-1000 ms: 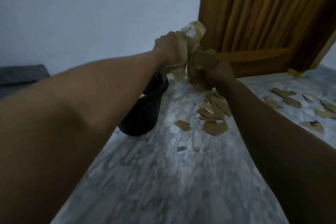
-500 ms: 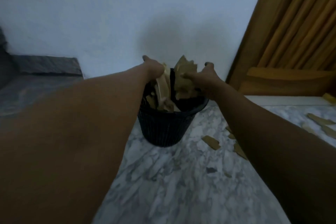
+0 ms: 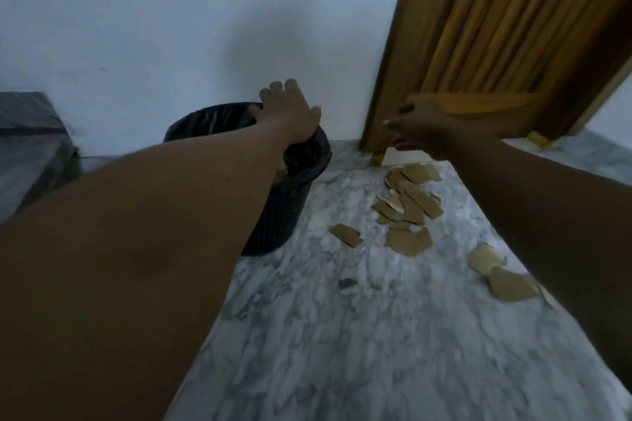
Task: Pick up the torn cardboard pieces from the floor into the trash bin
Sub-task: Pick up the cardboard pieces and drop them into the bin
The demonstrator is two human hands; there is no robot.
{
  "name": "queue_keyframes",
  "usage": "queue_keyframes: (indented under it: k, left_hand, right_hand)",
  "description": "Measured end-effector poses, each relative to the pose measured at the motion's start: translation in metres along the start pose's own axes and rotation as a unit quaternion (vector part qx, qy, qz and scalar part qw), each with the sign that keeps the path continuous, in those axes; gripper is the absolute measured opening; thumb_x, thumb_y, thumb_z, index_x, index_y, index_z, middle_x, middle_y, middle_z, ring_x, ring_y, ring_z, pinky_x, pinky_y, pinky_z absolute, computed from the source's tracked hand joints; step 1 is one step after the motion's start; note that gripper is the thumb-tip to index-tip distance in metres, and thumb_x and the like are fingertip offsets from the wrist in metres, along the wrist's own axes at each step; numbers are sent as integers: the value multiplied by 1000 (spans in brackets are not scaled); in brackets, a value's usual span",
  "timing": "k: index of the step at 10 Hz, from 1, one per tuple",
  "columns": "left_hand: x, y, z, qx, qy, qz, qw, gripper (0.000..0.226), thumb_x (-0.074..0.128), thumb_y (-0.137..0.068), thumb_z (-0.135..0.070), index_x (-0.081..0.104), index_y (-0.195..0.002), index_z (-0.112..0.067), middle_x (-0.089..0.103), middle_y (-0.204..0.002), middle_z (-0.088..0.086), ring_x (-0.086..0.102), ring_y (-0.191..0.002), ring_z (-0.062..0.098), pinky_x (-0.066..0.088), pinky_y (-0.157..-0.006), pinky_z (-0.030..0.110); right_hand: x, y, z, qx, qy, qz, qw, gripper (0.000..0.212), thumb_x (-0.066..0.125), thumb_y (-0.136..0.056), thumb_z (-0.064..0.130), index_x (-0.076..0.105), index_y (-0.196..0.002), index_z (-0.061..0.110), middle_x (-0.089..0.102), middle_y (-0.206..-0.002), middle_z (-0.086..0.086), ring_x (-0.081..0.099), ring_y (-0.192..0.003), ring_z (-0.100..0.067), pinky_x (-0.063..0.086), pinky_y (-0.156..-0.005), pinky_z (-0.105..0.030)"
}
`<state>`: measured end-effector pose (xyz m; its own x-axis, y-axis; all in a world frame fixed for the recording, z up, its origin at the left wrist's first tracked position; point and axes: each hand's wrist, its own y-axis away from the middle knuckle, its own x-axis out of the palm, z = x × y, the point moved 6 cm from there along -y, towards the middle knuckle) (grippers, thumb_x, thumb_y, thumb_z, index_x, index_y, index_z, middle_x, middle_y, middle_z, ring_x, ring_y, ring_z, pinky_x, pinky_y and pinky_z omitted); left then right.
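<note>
A black trash bin [image 3: 273, 215] with a dark liner stands on the marble floor by the white wall. My left hand [image 3: 290, 109] hovers over its rim, fingers spread, holding nothing. My right hand [image 3: 420, 123] is in the air to the right of the bin, fingers loosely curled and empty. Torn brown cardboard pieces [image 3: 408, 205] lie in a heap on the floor right of the bin. One single piece [image 3: 346, 235] lies close to the bin's base. Two more pieces [image 3: 502, 277] sit beside my right forearm.
A wooden door [image 3: 513, 27] with a ribbed panel rises at the right, its frame meeting the floor just past the heap. A grey raised ledge [image 3: 30, 133] lies at the far left. The grey-white marble floor [image 3: 359, 352] stretches toward me.
Both hands held a bundle of cardboard and carried it over the bin. Now the bundle is gone from them, and my right hand has swung away to the right.
</note>
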<state>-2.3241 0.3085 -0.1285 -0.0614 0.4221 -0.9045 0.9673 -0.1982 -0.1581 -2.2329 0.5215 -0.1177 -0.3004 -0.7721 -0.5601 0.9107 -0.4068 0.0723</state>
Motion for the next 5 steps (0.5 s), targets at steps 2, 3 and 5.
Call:
queue_keyframes:
  k: [2, 3, 5]
  left_hand:
    - [19, 10, -80, 184, -116, -47, 975, 59, 47, -94, -51, 40, -143, -18, 37, -147, 10, 33, -135, 30, 31, -106, 52]
    - [56, 22, -107, 256, -98, 31, 961, 51, 48, -95, -47, 47, -137, -19, 48, -139, 8, 46, -126, 26, 41, -99, 43]
    - [206, 55, -93, 221, -225, 337, 887, 54, 53, -96, -45, 43, -141, -15, 47, -140, 8, 50, -122, 26, 40, -91, 30]
  right_hand:
    - [-37, -20, -37, 11, 41, 22, 999, 43, 60, -97, 8, 48, -134, -11, 51, -133, -37, 58, -99, -35, 57, -75, -33]
    - [-29, -37, -85, 13, 61, 8, 998, 27, 66, -92, 9, 62, -115, -4, 62, -118, -33, 65, -98, -37, 54, -90, -53]
    - [34, -46, -253, 126, 178, 92, 972, 8, 60, -91, 16, 53, -95, 15, 61, -96, -11, 57, -93, -29, 48, -88, -40]
